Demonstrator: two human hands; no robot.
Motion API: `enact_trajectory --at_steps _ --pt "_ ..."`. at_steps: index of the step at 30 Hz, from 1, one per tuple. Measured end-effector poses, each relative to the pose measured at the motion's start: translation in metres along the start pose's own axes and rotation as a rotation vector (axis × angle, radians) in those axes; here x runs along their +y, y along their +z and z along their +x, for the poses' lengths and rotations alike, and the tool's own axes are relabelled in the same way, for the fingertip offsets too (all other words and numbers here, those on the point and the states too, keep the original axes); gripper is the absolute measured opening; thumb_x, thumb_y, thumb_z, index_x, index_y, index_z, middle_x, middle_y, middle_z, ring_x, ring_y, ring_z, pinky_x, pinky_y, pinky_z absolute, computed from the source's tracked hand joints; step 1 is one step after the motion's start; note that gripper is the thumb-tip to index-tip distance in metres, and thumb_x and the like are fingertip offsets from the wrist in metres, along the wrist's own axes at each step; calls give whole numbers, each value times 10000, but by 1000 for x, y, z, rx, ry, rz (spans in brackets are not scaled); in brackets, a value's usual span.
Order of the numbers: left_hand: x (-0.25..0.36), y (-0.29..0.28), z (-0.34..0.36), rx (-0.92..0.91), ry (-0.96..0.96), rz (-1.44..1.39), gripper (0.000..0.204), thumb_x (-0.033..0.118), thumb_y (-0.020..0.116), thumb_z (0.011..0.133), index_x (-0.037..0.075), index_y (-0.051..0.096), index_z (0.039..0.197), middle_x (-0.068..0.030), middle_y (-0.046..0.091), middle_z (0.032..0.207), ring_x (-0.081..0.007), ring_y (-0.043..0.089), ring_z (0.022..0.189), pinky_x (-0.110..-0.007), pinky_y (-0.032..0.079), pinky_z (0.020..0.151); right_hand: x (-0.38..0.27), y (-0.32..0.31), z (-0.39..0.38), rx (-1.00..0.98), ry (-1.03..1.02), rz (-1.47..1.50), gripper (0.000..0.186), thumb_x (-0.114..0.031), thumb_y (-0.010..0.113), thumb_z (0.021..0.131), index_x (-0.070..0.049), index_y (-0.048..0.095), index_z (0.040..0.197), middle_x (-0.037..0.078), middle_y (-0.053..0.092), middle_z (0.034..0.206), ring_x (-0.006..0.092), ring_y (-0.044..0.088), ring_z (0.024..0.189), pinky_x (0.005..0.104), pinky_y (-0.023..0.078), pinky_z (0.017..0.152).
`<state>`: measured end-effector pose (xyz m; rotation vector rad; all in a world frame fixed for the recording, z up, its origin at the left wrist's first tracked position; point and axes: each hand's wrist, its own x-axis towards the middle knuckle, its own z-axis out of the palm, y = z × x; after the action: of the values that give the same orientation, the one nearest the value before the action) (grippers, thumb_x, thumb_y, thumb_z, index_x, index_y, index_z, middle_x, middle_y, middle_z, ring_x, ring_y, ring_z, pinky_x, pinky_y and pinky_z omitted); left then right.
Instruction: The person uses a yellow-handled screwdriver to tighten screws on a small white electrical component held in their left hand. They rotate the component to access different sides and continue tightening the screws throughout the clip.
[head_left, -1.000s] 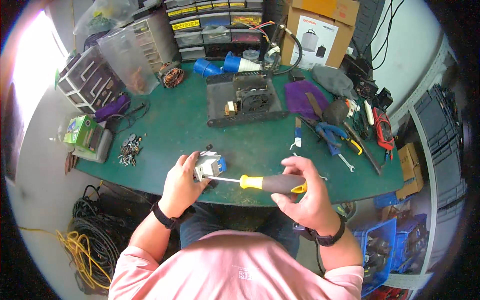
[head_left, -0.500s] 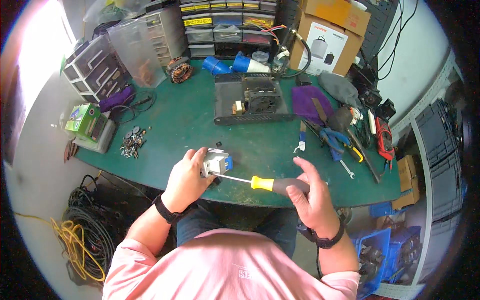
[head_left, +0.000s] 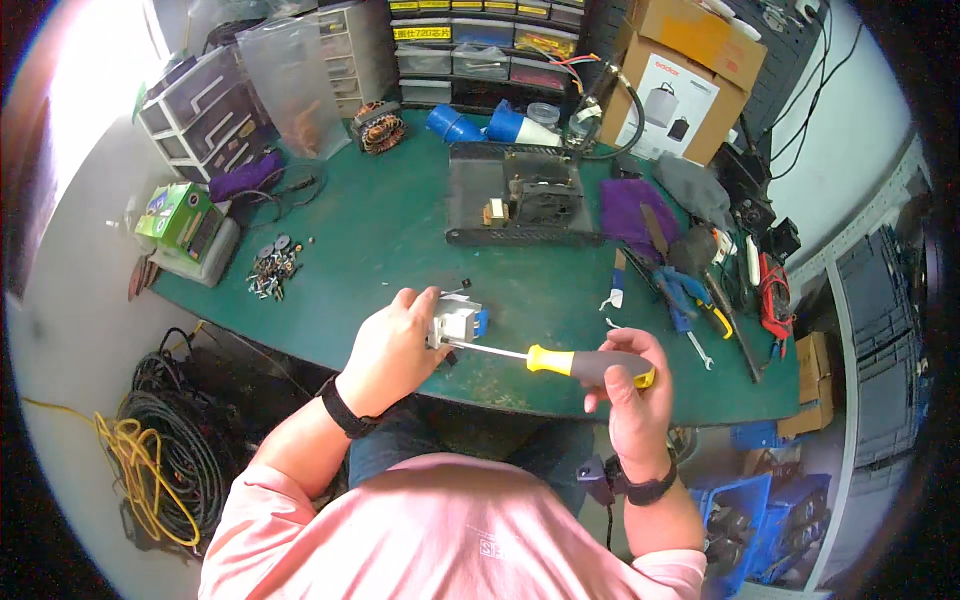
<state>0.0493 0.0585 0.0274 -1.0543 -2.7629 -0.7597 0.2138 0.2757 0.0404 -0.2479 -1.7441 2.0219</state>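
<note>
My left hand is closed around the white block at the near edge of the green table, while the fingers and thumb of my right hand wrap the butt of the screwdriver. Its shaft runs level to the block's lower side, where the tip seems to meet it; I can't make out whether it is properly seated. If I push off-line, the tip could skid out and jab my left thumb or fingers, which sit close by. A loose pinch could let the block twist with the turning, and anything dropped here might roll off the edge. The block looks like hard, matte plastic, boxy, with a bright blue end. The driver's handle is grey and yellow, thick and rounded, its shaft slim, shiny metal. Farther left lies a jumbled pile of small hardware, round washers among thin screws.
</note>
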Motion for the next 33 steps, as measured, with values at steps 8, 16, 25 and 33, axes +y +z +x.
enact_trajectory --at_steps 8,16,25,33 --pt "-4 0 -2 27 33 24 568 193 793 699 -14 553 1170 -192 586 941 -373 628 818 -417 531 710 -22 -4 -2 -106 -14 -417 311 -171 745 794 -23 595 1023 41 618 896 107 585 753 242 476 662" --pt "-2 6 1 25 -17 26 592 176 794 681 7 562 1199 -192 604 997 -385 622 906 -418 522 784 -36 -16 -4 -86 -213 -470 356 -121 766 741 -27 602 1043 46 607 941 127 567 836 261 457 761" --pt "0 8 1 62 -1 49 617 95 796 628 -19 592 1200 -203 642 1063 -372 636 943 -399 519 821 -19 -11 -3 -111 -285 -413 360 -123 773 770 -17 624 1081 58 644 961 123 604 840 250 475 732" --pt "6 10 6 61 -4 90 637 78 808 600 -4 607 1199 -204 651 1061 -366 643 941 -387 523 825 -13 -18 3 -120 -297 -377 352 -134 762 789 -20 620 1090 68 647 975 133 609 861 254 478 759"
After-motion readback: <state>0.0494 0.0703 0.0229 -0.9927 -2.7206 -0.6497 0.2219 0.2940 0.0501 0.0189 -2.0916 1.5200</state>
